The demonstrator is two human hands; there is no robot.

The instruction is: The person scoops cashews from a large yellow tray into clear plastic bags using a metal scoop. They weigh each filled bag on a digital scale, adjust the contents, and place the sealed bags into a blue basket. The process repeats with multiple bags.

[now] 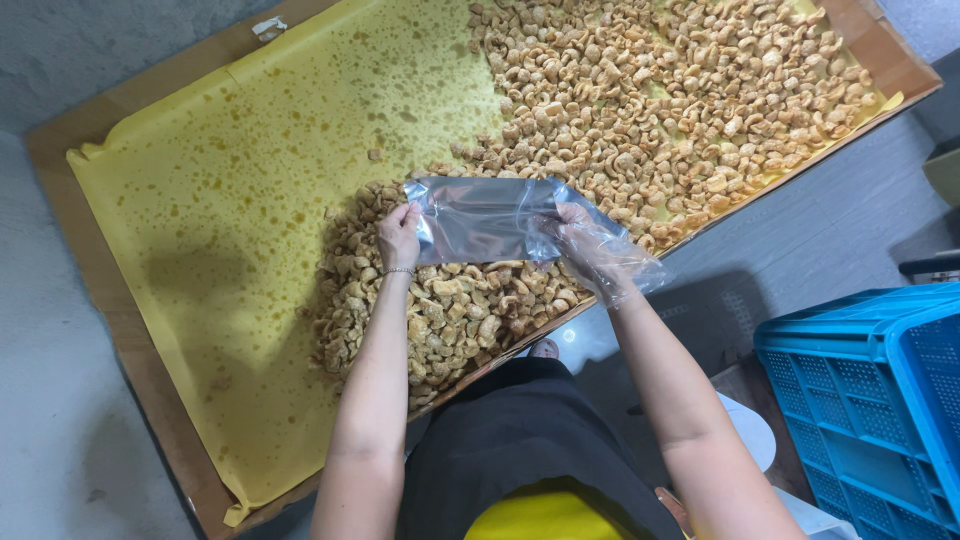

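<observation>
Both arms are bare and reach up from the bottom of the picture toward the middle. The left arm goes almost straight up, with a thin band around the wrist. The left hand (399, 235) sits a little left of the middle, its fingers curled and pinched shut at the top. The right arm comes in from the lower right and leans to the left. The right hand (580, 240) is just right of the middle and wears a loose see-through glove that bunches at the wrist. Its fingers are bent and pinched too. The two hands are level and a little apart.
</observation>
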